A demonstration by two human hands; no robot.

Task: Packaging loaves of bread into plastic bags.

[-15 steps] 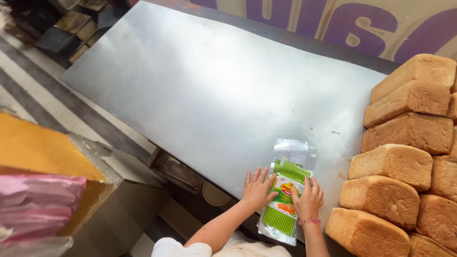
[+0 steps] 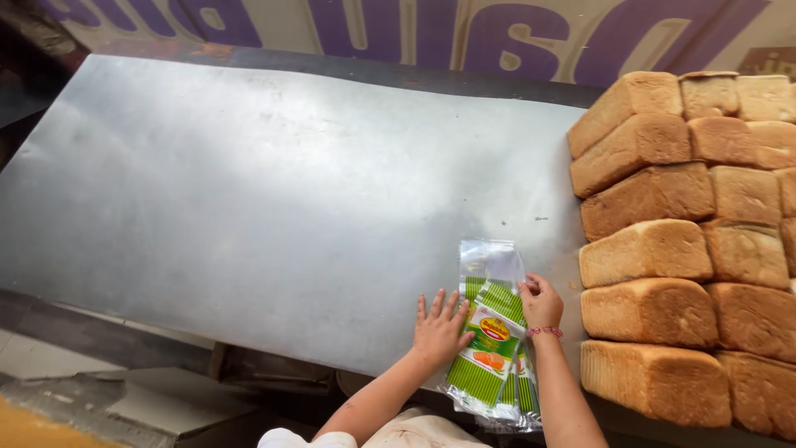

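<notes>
One broad metal table point(image 2: 274, 207) fills the view, with stacked bread loaves point(image 2: 688, 249) along its right side. At the near edge lies a pile of clear green-printed bags point(image 2: 489, 348). Left hand point(image 2: 441, 330) rests flat, fingers spread, pinning the pile's left edge — right hand point(image 2: 541, 304) pinches the top bag's far right corner, seemingly peeling one free; lifting it cleanly calls for a steady hold-down.

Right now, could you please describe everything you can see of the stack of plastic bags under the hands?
The stack of plastic bags is a flat pile of thin, glossy clear film printed with green stripes and a red-and-yellow oval. It lies on the metal table, its near end overhanging the edge. The left hand presses flat on its left side; the right hand pinches the top bag's right edge.
</notes>
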